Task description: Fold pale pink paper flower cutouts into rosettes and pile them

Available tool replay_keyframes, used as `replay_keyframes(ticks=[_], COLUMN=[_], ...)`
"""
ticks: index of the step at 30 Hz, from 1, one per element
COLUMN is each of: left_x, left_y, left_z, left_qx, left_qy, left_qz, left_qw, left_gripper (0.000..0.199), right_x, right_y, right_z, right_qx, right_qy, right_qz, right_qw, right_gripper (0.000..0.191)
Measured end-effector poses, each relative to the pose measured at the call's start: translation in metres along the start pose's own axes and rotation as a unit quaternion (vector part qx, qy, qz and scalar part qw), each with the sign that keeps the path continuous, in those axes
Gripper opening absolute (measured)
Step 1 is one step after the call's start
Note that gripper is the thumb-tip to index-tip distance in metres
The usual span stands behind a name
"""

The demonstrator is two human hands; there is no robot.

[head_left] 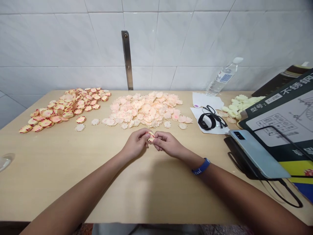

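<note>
My left hand [135, 142] and my right hand [168, 143] meet above the middle of the wooden table, their fingertips pinching a small pale flower cutout [151, 137] that is partly hidden by my fingers. Beyond them lies a broad pile of flat pale pink flower cutouts [144, 109]. To the far left is a pile of cupped flowers with red edges [66, 106]. A few loose flowers, such as one [80, 119], lie between that pile and my hands. Pale yellow flower cutouts [241, 106] are heaped at the right.
On white paper sit black glasses and a black band [207, 120]. A smartphone [259, 153] with a cable rests on a printed booklet [276, 114]. A plastic water bottle [222, 78] stands behind. A metal bracket [127, 60] is fixed to the tiled wall [186, 39].
</note>
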State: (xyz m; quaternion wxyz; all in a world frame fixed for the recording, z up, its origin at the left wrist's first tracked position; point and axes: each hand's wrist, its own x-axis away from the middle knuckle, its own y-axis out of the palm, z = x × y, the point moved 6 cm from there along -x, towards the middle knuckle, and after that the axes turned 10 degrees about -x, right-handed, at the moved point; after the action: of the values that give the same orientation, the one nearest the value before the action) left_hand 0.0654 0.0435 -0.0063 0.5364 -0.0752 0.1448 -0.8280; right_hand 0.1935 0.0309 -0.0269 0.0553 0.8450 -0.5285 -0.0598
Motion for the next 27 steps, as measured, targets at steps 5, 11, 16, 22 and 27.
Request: replay_keyframes(ticks=[5,11,16,22,27], left_x=[0.002,0.003,0.010,0.012,0.010], left_y=[-0.004,0.001,-0.013,-0.004,0.001], left_z=[0.006,0.005,0.025,0.031,0.020], left_qx=[-0.048,-0.104,-0.209,-0.255,-0.153], left_qy=[0.049,0.065,0.140,0.160,0.050], left_qz=[0.039,0.020,0.125,0.022,-0.031], left_qw=[0.997,0.992,0.960,0.953,0.987], left_gripper=[0.021,0.036,0.023,0.018,0.018], right_x=[-0.001,0.000,-0.003,-0.005,-0.001], right_y=[0.003,0.001,-0.003,-0.008,-0.002], right_z=[-0.001,-0.002,0.005,0.009,0.006], right_qx=[-0.016,0.016,-0.020,-0.047,-0.016], right_qy=[0.009,-0.004,0.020,0.011,-0.005], right_qz=[-0.005,-0.021,-0.006,0.014,-0.037], right_qw=[1.000,1.000,1.000,0.999,0.999], right_gripper=[0.044,0.053,0.056,0.056,0.058])
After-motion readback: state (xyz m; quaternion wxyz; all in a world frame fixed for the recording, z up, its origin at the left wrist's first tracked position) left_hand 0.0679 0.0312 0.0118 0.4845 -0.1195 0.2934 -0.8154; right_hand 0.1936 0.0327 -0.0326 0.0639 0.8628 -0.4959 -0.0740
